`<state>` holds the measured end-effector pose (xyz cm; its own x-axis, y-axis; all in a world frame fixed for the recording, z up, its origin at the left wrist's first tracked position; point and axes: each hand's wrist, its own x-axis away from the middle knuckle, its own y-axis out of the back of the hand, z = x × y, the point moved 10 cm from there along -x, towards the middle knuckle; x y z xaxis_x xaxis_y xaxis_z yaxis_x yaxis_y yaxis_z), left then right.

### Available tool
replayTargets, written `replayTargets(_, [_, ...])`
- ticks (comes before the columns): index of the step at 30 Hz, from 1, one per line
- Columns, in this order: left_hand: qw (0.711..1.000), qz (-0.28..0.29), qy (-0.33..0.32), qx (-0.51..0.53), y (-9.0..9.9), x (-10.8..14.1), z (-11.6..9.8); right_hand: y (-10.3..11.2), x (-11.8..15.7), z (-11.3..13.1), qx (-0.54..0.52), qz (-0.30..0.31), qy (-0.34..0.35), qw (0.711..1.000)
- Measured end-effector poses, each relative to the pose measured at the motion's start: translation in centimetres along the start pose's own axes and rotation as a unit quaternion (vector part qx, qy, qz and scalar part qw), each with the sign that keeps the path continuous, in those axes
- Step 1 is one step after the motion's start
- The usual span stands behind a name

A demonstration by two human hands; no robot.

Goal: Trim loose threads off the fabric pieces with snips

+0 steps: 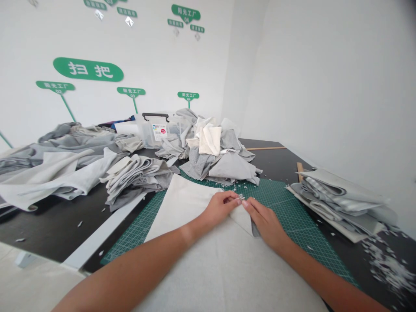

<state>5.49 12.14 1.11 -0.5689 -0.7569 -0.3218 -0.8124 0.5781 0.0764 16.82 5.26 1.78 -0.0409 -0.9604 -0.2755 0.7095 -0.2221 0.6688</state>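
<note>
As we look down through the head camera, we find a broad sheet of off-white fabric (195, 268) lying across a green gridded cutting mat (286, 216), its near part running off the bottom of the view. Its surface looks plain and soft, and one corner is folded over near the middle of the mat, with a grey edge showing beneath. Our left hand (219, 208) and right hand (263, 223) sit close together, narrowly closed, their fingertips pinching that fold from either side, with small white scraps (241, 197) just beyond them. On the black bench (55, 227) sit a heap of grey and cream offcuts (221, 162), folded grey pieces (136, 180), a clear plastic storage box (152, 132), and, to the right, a stack of grey fabric (341, 201) near a scatter of shredded scraps (386, 264). Green signs (87, 69) mark the white wall.
</note>
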Motion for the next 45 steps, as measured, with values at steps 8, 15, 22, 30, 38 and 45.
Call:
replayTargets(8, [1.0, -0.001, 0.002, -0.002, -0.1, 0.2, -0.4, 0.2, -0.1, 0.1, -0.057, -0.011, -0.009, 0.998])
replayTargets(15, [0.999, -0.019, -0.026, -0.038, 0.3, 0.4, -0.7, -0.1, -0.6, -1.7, -0.157, 0.009, -0.075, 0.985])
replayTargets(22, [0.988, -0.102, -0.059, -0.099, 2.3, 0.7, -3.1, -0.6, -1.0, 0.2, -0.108, 0.058, -0.019, 0.992])
replayTargets(30, [0.967, -0.207, -0.107, -0.101, 5.9, -0.3, -7.1, 1.5, -1.5, -0.4, 0.011, 0.089, -0.03, 0.995])
replayTargets(38, [0.937, -0.277, -0.198, -0.075, 11.2, -1.5, -16.5, 4.4, 0.4, -1.0, 0.003, 0.216, -0.143, 0.966])
replayTargets(45, [0.884, -0.33, -0.316, -0.095, 14.9, -2.1, -26.7, 4.7, 3.6, -4.1, -0.006, 0.232, -0.184, 0.955])
